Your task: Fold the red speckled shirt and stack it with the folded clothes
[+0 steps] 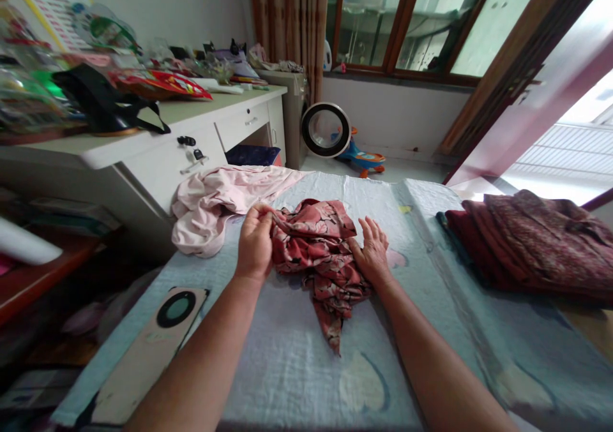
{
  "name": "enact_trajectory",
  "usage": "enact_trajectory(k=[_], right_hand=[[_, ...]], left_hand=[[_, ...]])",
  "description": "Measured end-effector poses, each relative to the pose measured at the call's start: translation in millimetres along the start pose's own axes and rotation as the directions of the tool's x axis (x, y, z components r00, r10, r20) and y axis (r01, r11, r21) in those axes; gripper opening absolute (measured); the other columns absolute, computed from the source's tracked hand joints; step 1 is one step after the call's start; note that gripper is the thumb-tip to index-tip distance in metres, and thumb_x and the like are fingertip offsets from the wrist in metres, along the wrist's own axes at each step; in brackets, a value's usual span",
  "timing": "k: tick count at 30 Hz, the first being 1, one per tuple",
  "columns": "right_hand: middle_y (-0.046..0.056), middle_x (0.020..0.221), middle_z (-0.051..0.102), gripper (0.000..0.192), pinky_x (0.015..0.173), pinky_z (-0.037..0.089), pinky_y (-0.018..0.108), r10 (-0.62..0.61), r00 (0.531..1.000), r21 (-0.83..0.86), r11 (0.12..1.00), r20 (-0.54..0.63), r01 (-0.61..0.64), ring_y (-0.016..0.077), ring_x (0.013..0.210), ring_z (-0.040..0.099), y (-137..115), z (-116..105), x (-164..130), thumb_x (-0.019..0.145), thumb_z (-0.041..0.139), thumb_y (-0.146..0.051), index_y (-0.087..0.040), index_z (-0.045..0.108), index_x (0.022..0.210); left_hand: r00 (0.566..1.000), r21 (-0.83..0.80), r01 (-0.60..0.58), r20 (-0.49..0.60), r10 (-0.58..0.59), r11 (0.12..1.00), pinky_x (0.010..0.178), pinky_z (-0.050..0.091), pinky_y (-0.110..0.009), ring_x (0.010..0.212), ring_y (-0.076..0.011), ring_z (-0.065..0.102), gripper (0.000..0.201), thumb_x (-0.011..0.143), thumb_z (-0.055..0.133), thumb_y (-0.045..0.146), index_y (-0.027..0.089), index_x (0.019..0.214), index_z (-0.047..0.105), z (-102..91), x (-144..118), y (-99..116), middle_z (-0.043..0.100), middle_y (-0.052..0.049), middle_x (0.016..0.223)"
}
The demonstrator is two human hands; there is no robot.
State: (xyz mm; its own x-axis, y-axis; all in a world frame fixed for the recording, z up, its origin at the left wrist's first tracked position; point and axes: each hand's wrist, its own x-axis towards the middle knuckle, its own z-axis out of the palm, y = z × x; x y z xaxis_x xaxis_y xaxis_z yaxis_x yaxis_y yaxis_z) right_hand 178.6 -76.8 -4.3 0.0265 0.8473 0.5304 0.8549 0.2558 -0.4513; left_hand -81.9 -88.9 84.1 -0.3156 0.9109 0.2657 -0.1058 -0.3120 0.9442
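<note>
Middle bottom: between the two forearms, the blue sheet point(282, 362) gives a passage, up to the hanging tip of the red patterned cloth point(316, 250).
Right of middle: a wide strip of sheet lets a hand pass between the right hand point(371, 247) and the folded stack point(541, 247), which blocks the right edge.
Upper left of middle: the pink cloth point(205, 218) stands in the way near the left hand point(257, 240).
Lower left: the pale ringed case point(143, 355) narrows the room beside the left forearm.
</note>
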Motion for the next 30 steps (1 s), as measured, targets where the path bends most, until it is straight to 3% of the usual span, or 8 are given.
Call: enact_trajectory(k=[3, 8, 10, 14, 19, 22, 26, 30], right_hand=[[0.015, 0.150, 0.044, 0.054, 0.113, 0.023, 0.060, 0.000, 0.996, 0.013, 1.000, 0.086, -0.001, 0.0338, 0.142, 0.032, 0, 2, -1, 0.095, 0.045, -0.045, -0.023, 0.042, 0.145], [0.012, 0.139, 0.056, 0.058, 0.104, 0.043, 0.046, -0.130, 0.952, 0.210, 0.975, 0.277, 0.072, 0.0276, 0.128, 0.052, -11, -5, -3, 0.096, 0.045, -0.042, -0.025, 0.034, 0.151], [0.011, 0.132, 0.060, 0.056, 0.099, 0.048, 0.041, -0.174, 0.938, 0.262, 0.960, 0.300, 0.095, 0.0261, 0.119, 0.058, -21, -11, -5, 0.095, 0.048, -0.039, -0.025, 0.037, 0.149], [0.009, 0.122, 0.062, 0.041, 0.094, 0.051, 0.038, -0.262, 0.925, 0.317, 0.933, 0.275, 0.170, 0.0238, 0.109, 0.062, -48, -24, -9, 0.094, 0.052, -0.030, -0.024, 0.052, 0.134], [0.009, 0.129, 0.060, 0.036, 0.101, 0.048, 0.037, -0.414, 0.867, 0.470, 0.845, 0.277, 0.253, 0.0224, 0.118, 0.058, -75, -32, -16, 0.097, 0.048, -0.028, -0.025, 0.054, 0.132], [0.007, 0.129, 0.062, 0.034, 0.101, 0.048, 0.035, -0.405, 0.869, 0.547, 0.813, 0.285, 0.199, 0.0204, 0.118, 0.059, -78, -31, -20, 0.099, 0.042, -0.029, -0.024, 0.057, 0.130], [0.004, 0.111, 0.070, 0.032, 0.093, 0.051, 0.033, -0.217, 0.952, 0.538, 0.840, 0.215, 0.070, 0.0188, 0.104, 0.065, -66, -22, -20, 0.101, 0.037, -0.032, -0.025, 0.063, 0.117], [0.008, 0.112, 0.069, 0.032, 0.096, 0.049, 0.040, -0.091, 0.981, 0.401, 0.916, 0.170, 0.016, 0.0230, 0.107, 0.062, -49, -8, -16, 0.098, 0.041, -0.037, -0.022, 0.064, 0.115]], left_hand=[[0.996, 0.269, -0.083, 0.064, 0.069, 0.960, 0.053, 0.043, -0.020, 0.055, -0.0111, 0.052, 0.018, 0.086, 0.055, 0.036, 0.020, 0.093, 0.054, -19.9, -1, 4, 0.057, 0.003, 0.072], [0.944, 0.750, -0.325, 0.289, 0.157, 0.576, 0.093, 0.049, -0.041, 0.101, -0.0255, 0.061, 0.039, 0.088, 0.055, 0.047, 0.020, 0.115, 0.060, -33.3, -15, -11, 0.064, -0.009, 0.106], [0.912, 0.756, -0.410, 0.357, 0.205, 0.509, 0.109, 0.038, -0.049, 0.128, -0.0310, 0.048, 0.054, 0.090, 0.054, 0.049, 0.018, 0.134, 0.051, -28.0, -25, -19, 0.053, -0.016, 0.133], [0.854, 0.665, -0.505, 0.476, 0.208, 0.551, 0.117, 0.028, -0.051, 0.150, -0.0320, 0.019, 0.078, 0.092, 0.052, 0.054, 0.025, 0.156, 0.019, -12.9, -44, -25, 0.015, -0.016, 0.161], [0.820, 0.659, -0.518, 0.564, 0.098, 0.545, 0.117, 0.026, -0.055, 0.152, -0.0383, 0.007, 0.094, 0.078, 0.071, 0.057, 0.030, 0.155, 0.025, -8.3, -50, -27, 0.002, -0.013, 0.165], [0.828, 0.680, -0.480, 0.560, 0.030, 0.554, 0.116, 0.034, -0.048, 0.148, -0.0348, 0.024, 0.081, 0.076, 0.075, 0.042, 0.024, 0.147, 0.040, -13.3, -45, -30, 0.017, -0.014, 0.161], [0.860, 0.738, -0.415, 0.509, -0.036, 0.532, 0.100, 0.049, -0.037, 0.117, -0.0255, 0.059, 0.040, 0.076, 0.061, 0.014, 0.021, 0.116, 0.061, -24.0, -34, -29, 0.060, -0.009, 0.124], [0.891, 0.813, -0.371, 0.447, -0.073, 0.450, 0.091, 0.051, -0.035, 0.106, -0.0258, 0.064, 0.031, 0.072, 0.058, 0.012, 0.019, 0.101, 0.063, -37.3, -23, -25, 0.066, -0.009, 0.108]])
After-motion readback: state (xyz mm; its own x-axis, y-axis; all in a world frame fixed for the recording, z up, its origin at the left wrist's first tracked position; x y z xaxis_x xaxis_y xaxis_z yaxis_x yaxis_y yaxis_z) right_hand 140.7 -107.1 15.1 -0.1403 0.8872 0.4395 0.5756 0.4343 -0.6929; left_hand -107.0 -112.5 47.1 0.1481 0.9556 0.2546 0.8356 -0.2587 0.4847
